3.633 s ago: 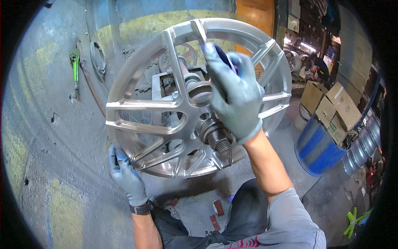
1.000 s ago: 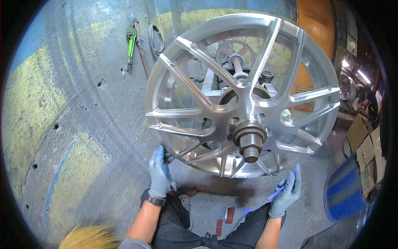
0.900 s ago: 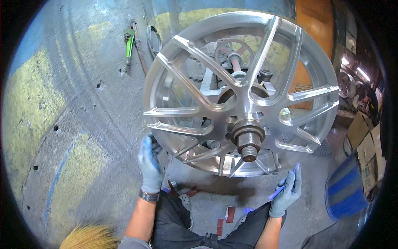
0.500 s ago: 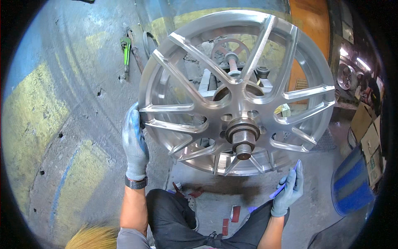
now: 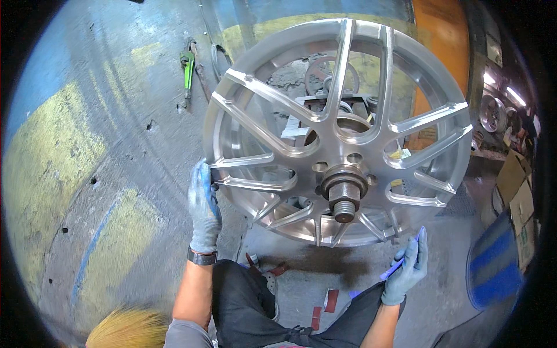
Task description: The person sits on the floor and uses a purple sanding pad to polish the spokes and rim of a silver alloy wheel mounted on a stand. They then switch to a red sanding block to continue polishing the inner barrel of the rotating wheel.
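Observation:
A bare-metal, multi-spoke car wheel rim (image 5: 336,149) is mounted upright on a shaft in front of me, held by a large nut (image 5: 343,193) on a threaded end. My left hand (image 5: 204,211), in a grey-blue glove, grips the rim's left edge; its thumb side is partly hidden. Below the rim's lower right edge, apart from it, my gloved right hand (image 5: 408,268) holds a thin purple strip (image 5: 392,269) that looks like abrasive paper. The strip runs along the fingers, and its upper end shows at the fingertips.
Behind the rim stands a machine with a reddish handwheel (image 5: 316,75). A green-handled wrench (image 5: 188,72) lies at the far left. Red-brown strips (image 5: 331,300) lie between my legs. At right are a blue bin (image 5: 493,264) and cardboard (image 5: 520,206); bristles (image 5: 129,329) show at lower left.
The rim has turned counterclockwise, its left side going down and its right side up. My left hand has moved down with its edge. My right hand keeps the purple strip, nearly still.

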Demonstrator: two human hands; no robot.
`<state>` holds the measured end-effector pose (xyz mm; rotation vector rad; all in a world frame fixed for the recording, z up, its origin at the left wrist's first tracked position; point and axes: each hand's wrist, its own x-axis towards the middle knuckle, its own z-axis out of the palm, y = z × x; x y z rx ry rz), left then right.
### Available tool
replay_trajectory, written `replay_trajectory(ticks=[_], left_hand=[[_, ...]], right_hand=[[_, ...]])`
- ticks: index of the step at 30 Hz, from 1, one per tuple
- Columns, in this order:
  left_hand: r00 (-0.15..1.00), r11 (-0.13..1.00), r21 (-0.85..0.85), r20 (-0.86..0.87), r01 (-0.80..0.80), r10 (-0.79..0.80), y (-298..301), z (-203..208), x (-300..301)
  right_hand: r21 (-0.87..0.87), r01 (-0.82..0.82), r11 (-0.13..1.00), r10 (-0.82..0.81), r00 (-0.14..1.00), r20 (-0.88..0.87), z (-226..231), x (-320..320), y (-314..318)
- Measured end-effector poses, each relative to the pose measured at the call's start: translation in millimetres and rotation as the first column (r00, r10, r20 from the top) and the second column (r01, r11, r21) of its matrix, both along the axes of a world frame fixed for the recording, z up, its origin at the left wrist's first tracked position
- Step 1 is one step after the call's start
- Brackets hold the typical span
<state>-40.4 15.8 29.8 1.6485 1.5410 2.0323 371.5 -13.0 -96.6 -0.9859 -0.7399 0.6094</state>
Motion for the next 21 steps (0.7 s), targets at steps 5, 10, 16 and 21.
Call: replay_trajectory(ticks=[5,10,16,21], left_hand=[[0.896,0.976,0.077,-0.388,-0.202,0.216,-0.1,-31.8,-17.0],[0.992,0.999,0.036,-0.123,-0.031,0.036,1.8,-52.1,-19.5],[0.993,0.999,0.007,-0.102,-0.051,0.052,0.1,-67.5,-16.1],[1.0,1.0,0.015,-0.025,-0.002,0.002,2.2,-84.9,-13.0]], right_hand=[[0.004,0.005,1.0,-0.005,1.0,0.008,-0.2,-1.6,0.4],[0.028,0.027,0.999,-0.027,1.0,-0.012,0.7,-3.0,1.3],[0.001,0.047,0.999,-0.047,0.999,-0.005,4.0,-5.0,1.7],[0.016,0.027,1.0,-0.027,1.0,-0.005,-2.3,-3.7,1.2]])
